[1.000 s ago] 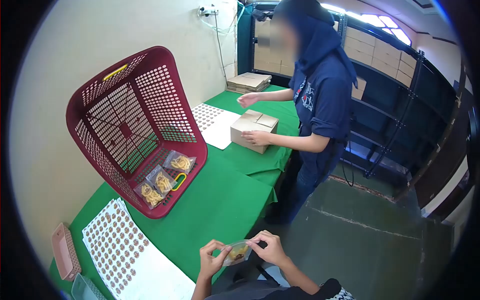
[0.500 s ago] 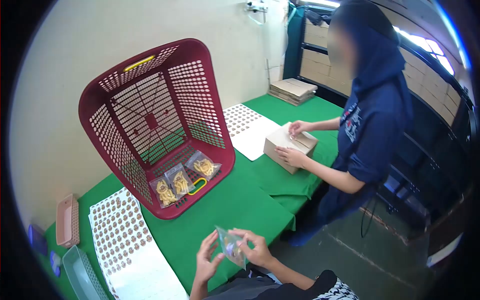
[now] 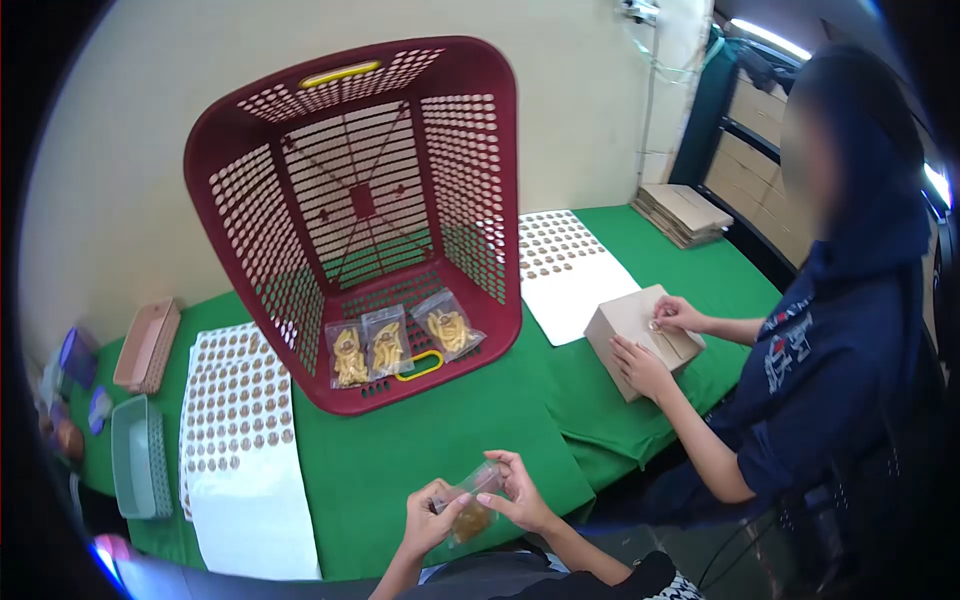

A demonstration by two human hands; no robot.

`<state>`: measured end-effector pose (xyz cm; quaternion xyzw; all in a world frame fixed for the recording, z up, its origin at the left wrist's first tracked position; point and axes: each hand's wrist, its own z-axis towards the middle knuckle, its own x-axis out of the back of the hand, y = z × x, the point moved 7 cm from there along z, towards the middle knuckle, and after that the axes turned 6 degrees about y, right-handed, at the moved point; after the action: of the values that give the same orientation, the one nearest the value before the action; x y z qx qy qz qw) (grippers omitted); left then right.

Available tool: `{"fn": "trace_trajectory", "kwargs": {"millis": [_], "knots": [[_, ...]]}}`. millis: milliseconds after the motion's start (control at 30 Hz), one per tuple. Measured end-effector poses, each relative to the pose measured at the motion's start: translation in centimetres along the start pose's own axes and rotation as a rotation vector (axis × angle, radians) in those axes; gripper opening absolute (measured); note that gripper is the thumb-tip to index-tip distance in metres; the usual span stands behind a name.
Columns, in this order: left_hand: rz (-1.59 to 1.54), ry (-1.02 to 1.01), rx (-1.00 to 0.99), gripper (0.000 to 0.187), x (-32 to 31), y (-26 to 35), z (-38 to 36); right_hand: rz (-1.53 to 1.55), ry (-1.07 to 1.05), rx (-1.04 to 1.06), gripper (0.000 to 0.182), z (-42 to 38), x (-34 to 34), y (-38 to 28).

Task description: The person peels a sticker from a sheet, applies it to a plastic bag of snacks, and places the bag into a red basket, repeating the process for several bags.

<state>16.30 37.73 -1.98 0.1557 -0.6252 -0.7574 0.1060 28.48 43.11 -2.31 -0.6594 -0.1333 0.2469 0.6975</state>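
Observation:
A small clear plastic bag (image 3: pixel 472 522) with brownish-yellow contents is held low over the table's front edge. My left hand (image 3: pixel 428 518) pinches its left side near the top, and my right hand (image 3: pixel 522 497) grips the upper right corner between thumb and fingers. Beyond them, a dark red plastic basket (image 3: pixel 505 330) lies on its side with its opening facing me. Inside it rest three clear bags of yellow snack sticks: a left bag (image 3: pixel 349 358), a middle bag (image 3: pixel 388 345) and a right bag (image 3: pixel 449 327).
Sticker sheets (image 3: pixel 250 510) lie left on the green cloth (image 3: pixel 420 450), beside a teal tray (image 3: pixel 138 460) and a pink tray (image 3: pixel 148 345). Another sticker sheet (image 3: pixel 570 300) is behind. At right, a co-worker (image 3: pixel 850 310) handles a cardboard box (image 3: pixel 625 318); flattened cardboard (image 3: pixel 685 212) is stacked behind.
My left hand, earlier open beside the bag, now pinches it. The bag has turned in my hands. My view has shifted, moving the basket and co-worker rightward in the picture.

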Motion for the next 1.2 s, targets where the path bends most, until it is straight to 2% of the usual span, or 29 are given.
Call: {"fn": "trace_trajectory", "kwargs": {"millis": [67, 100, 200, 300, 467, 500, 567, 600, 633, 700, 733, 767, 800, 833, 867, 900, 933, 967, 1000, 1033, 1100, 1133, 1167, 1200], "knots": [[-0.043, 0.047, 0.057, 0.023, 0.1, -0.2, 0.1, 0.260, -0.003, -0.137, 0.046, 0.5, 0.1, 0.2], [-0.091, 0.060, 0.108, 0.023, 0.2, -0.4, 0.1, 0.261, -0.035, -0.157, 0.046, 0.9, 0.2, 0.3], [-0.002, 0.107, 0.099, 0.021, 0.5, -0.2, 0.5, 0.135, -0.088, -0.121, 0.014, 2.1, 0.6, -0.3], [-0.048, 0.154, 0.072, 0.018, 0.6, 0.2, 1.5, 0.101, -0.183, -0.112, 0.014, 3.6, 1.1, 0.5], [0.004, 0.194, 0.059, 0.012, 0.7, 0.8, 3.9, 0.087, -0.181, -0.144, 0.019, 6.8, 1.2, -0.6], [-0.066, 0.206, 0.090, 0.014, 0.6, 0.6, 4.3, 0.094, -0.198, -0.149, 0.019, 7.6, 1.1, -0.7], [-0.129, 0.236, 0.124, 0.018, 1.5, 0.7, 4.8, 0.218, -0.009, -0.187, 0.022, 9.4, 2.1, -0.7], [0.024, 0.135, 0.164, 0.023, 1.5, 0.6, 5.0, 0.221, -0.024, -0.201, 0.022, 9.9, 1.7, -0.7], [0.172, 0.032, 0.207, 0.027, 1.2, 0.3, 4.9, 0.252, -0.010, -0.187, 0.026, 10.5, 1.5, -0.9], [0.100, 0.069, 0.249, 0.030, 1.5, -0.5, 5.0, 0.314, 0.021, -0.159, 0.037, 11.0, 1.2, -0.9], [0.085, 0.117, 0.289, 0.029, 1.8, -0.8, 5.0, 0.379, -0.045, -0.188, 0.044, 10.9, 0.6, -0.4], [0.071, 0.162, 0.326, 0.027, 2.0, -1.1, 4.9, 0.378, -0.052, -0.203, 0.044, 10.8, 0.5, 0.5], [0.002, 0.238, 0.243, 0.024, 2.2, -1.4, 5.0, 0.321, -0.094, -0.175, 0.047, 10.5, 0.3, 1.3], [-0.001, 0.247, 0.248, 0.024, 2.1, -1.6, 4.9, 0.264, -0.136, -0.143, 0.050, 10.2, 0.1, 1.7], [0.053, 0.326, 0.208, 0.024, 2.6, -1.5, 4.9, 0.201, -0.165, -0.198, 0.059, 9.8, -0.3, 2.2], [0.108, 0.404, 0.168, 0.024, 3.0, -1.2, 4.8, 0.199, -0.170, -0.204, 0.059, 9.3, -0.7, 2.2], [0.108, 0.411, 0.172, 0.024, 2.8, -1.1, 4.8, 0.084, -0.082, -0.124, 0.063, 8.9, -0.6, 1.8], [0.272, 0.418, 0.218, 0.027, 2.7, -0.8, 4.7, -0.030, 0.007, -0.041, 0.068, 8.6, -0.2, 1.4], [0.437, 0.422, 0.260, 0.030, 2.7, -0.8, 4.7, -0.087, -0.041, 0.057, 0.075, 8.4, -0.4, 1.4], [0.438, 0.426, 0.259, 0.030, 2.5, -1.0, 4.7, -0.086, -0.044, 0.058, 0.075, 8.3, -0.5, 1.4], [0.680, 0.081, -0.262, 0.036, -1.3, 1.0, 4.8, -0.030, -0.110, 0.115, 0.075, 7.8, -1.5, 1.0], [0.656, -0.041, -0.126, 0.039, -2.5, 0.0, 4.7, 0.084, -0.041, 0.102, 0.064, 7.9, -1.1, 1.4], [0.657, -0.042, -0.127, 0.039, -2.7, 0.2, 4.5, 0.085, -0.040, 0.103, 0.064, 8.3, -0.8, 1.2], [0.644, -0.064, -0.161, 0.040, -3.1, 0.6, 4.3, 0.174, 0.044, -0.056, 0.057, 9.0, 0.1, 1.9]]}}
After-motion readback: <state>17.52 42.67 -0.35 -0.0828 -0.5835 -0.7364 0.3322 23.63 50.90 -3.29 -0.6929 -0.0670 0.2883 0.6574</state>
